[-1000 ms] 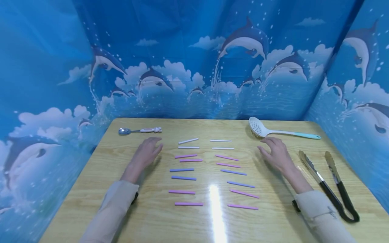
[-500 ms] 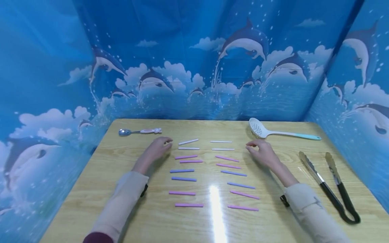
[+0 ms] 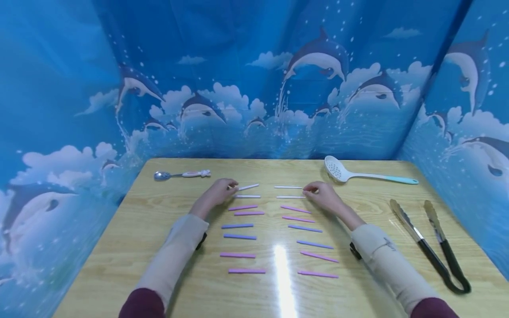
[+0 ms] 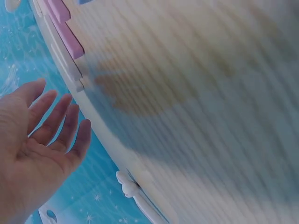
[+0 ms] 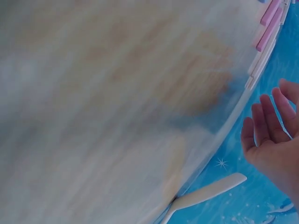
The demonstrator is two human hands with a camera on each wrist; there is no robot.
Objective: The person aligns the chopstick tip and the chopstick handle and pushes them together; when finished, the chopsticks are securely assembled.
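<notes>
Thin coloured sticks lie in two columns on the wooden table. At the far end of the left column, my left hand (image 3: 216, 193) is at the outer ends of two white sticks, one slanted (image 3: 249, 187) and one straight (image 3: 250, 196). My right hand (image 3: 324, 196) is beside the outer ends of the right column's white sticks, a far one (image 3: 287, 187) and a nearer one (image 3: 289, 197). Both wrist views show loosely bent, spread fingers with nothing between them. Whether any fingertip touches a stick is hard to tell.
Pink sticks (image 3: 249, 213) and blue sticks (image 3: 240, 236) continue down both columns. A spoon (image 3: 191, 174) lies at the far left, a skimmer (image 3: 336, 169) at the far right. Black-handled tongs (image 3: 447, 251) are spread at the right. A dolphin-print curtain (image 3: 254, 88) stands behind the table (image 3: 131, 229).
Both hands have moved inward, the left hand to the right and the right hand to the left, up to the ends of the white sticks. The sticks lie as before.
</notes>
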